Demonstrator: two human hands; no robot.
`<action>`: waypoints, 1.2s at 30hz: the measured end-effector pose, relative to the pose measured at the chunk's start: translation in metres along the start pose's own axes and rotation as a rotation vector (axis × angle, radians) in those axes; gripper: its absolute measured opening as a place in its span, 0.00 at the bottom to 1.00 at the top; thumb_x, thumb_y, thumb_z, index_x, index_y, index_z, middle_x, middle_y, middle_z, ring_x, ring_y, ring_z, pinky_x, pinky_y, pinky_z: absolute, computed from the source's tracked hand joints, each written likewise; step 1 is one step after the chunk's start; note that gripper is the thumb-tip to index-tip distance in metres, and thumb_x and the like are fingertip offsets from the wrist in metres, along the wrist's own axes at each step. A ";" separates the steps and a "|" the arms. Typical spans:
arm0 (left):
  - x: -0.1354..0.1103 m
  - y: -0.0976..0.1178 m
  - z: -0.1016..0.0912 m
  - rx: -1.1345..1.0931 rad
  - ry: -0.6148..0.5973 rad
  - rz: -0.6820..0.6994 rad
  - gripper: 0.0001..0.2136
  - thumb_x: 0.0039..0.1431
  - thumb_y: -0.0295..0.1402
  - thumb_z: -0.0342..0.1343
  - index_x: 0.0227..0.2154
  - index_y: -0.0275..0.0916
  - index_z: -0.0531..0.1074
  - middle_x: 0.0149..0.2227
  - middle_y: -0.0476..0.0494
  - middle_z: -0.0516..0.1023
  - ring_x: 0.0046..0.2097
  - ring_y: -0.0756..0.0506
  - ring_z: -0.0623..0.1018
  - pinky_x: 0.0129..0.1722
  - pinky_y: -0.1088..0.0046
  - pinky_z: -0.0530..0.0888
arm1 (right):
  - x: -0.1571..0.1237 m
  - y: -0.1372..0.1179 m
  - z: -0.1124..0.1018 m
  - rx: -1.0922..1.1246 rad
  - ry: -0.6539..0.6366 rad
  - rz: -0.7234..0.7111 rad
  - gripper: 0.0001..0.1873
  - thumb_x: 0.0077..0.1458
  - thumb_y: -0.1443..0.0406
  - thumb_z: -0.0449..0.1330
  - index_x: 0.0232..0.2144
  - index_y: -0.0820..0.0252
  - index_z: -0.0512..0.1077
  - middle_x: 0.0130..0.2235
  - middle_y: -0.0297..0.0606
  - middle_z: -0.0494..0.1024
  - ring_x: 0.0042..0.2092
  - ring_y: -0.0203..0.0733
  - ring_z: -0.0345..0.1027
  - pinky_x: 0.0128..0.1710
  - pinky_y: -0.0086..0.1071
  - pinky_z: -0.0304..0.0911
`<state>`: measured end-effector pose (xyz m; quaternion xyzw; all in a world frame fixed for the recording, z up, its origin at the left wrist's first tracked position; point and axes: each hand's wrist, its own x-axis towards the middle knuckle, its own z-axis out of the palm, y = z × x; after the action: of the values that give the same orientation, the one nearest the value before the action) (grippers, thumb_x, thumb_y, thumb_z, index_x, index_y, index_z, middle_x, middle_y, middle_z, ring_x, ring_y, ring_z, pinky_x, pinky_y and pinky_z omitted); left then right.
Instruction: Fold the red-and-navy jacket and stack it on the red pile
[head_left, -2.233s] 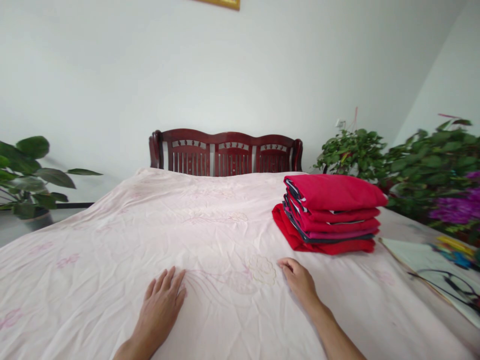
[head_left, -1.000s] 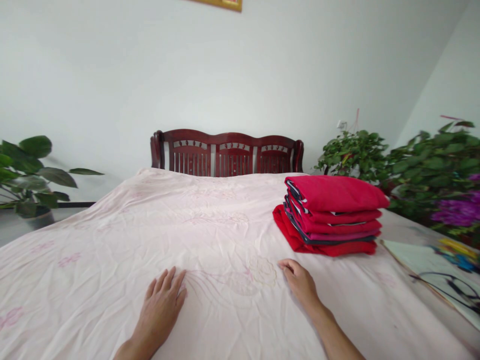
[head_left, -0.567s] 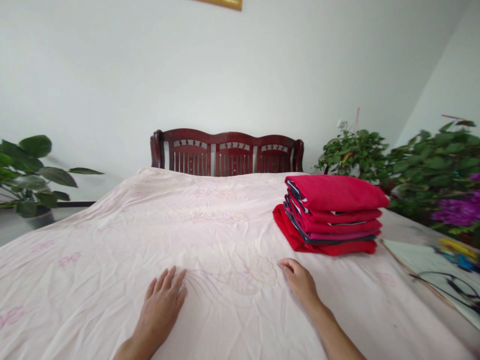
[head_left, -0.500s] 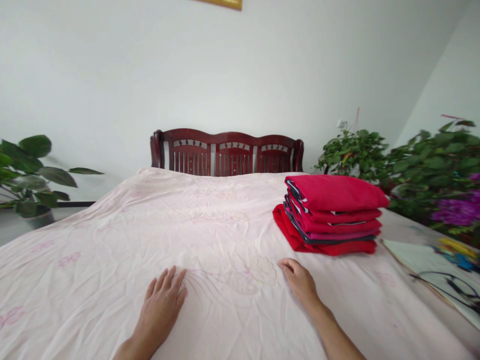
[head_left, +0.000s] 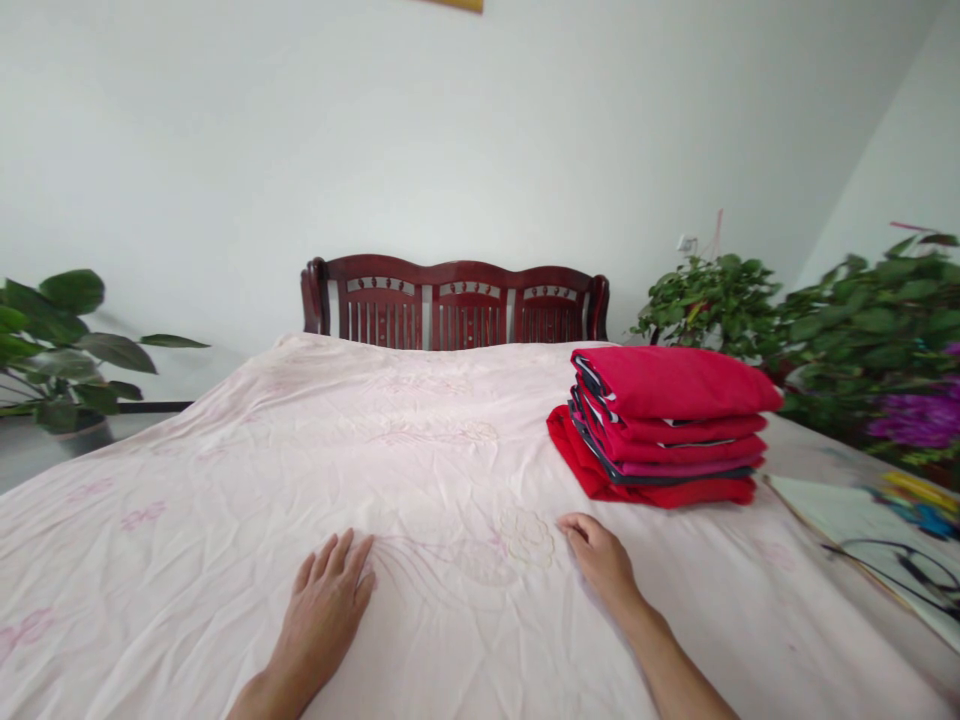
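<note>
My left hand (head_left: 326, 600) lies palm down on the pale pink bedsheet (head_left: 450, 640), its fingers stretched out and slightly apart. To the right, my right hand (head_left: 596, 560) rests on the same sheet with its fingers curled in and pressed together; nothing shows in them. Just beyond my right hand, and apart from it, stands a stack of folded clothes (head_left: 675, 385), mostly red with dark and pale edges showing between the layers. The lowest red piece sticks out on the left side. An embroidered flower on the sheet lies between my hands.
A dark red wooden bench back (head_left: 469, 305) stands against the wall behind the bed. At the right edge lie a pale flat board (head_left: 825, 510), a dark cord (head_left: 885, 550) and small yellow and blue items (head_left: 926, 505). Potted plants (head_left: 705, 300) flank both sides.
My view has tilted very slightly. Both hands and the stack of clothes stay where they were on the sheet.
</note>
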<state>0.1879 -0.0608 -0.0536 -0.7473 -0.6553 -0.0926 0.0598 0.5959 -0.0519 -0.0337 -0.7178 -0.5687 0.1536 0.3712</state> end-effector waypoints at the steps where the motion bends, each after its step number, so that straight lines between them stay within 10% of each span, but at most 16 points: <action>1: 0.000 0.000 -0.001 0.003 -0.006 -0.001 0.24 0.68 0.36 0.40 0.64 0.43 0.64 0.67 0.41 0.63 0.68 0.36 0.60 0.65 0.52 0.57 | 0.000 0.001 0.000 0.000 -0.003 -0.001 0.16 0.53 0.57 0.51 0.36 0.52 0.76 0.42 0.35 0.82 0.46 0.47 0.74 0.47 0.36 0.64; 28: 0.003 0.008 -0.014 0.093 -0.163 -0.200 0.28 0.67 0.45 0.39 0.68 0.49 0.52 0.71 0.35 0.51 0.70 0.28 0.50 0.62 0.39 0.49 | 0.002 0.004 0.001 0.008 -0.003 -0.022 0.16 0.53 0.58 0.50 0.36 0.53 0.76 0.43 0.36 0.82 0.47 0.47 0.74 0.48 0.37 0.65; 36: 0.003 0.000 -0.006 0.113 -0.095 -0.140 0.27 0.66 0.44 0.42 0.67 0.49 0.56 0.70 0.36 0.55 0.70 0.30 0.53 0.63 0.43 0.51 | 0.003 0.009 0.000 -0.002 0.256 -0.140 0.22 0.52 0.64 0.47 0.47 0.57 0.73 0.49 0.44 0.76 0.49 0.47 0.71 0.52 0.40 0.65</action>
<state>0.1881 -0.0592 -0.0466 -0.6985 -0.7123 -0.0240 0.0642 0.6033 -0.0494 -0.0389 -0.6906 -0.5654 0.0340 0.4497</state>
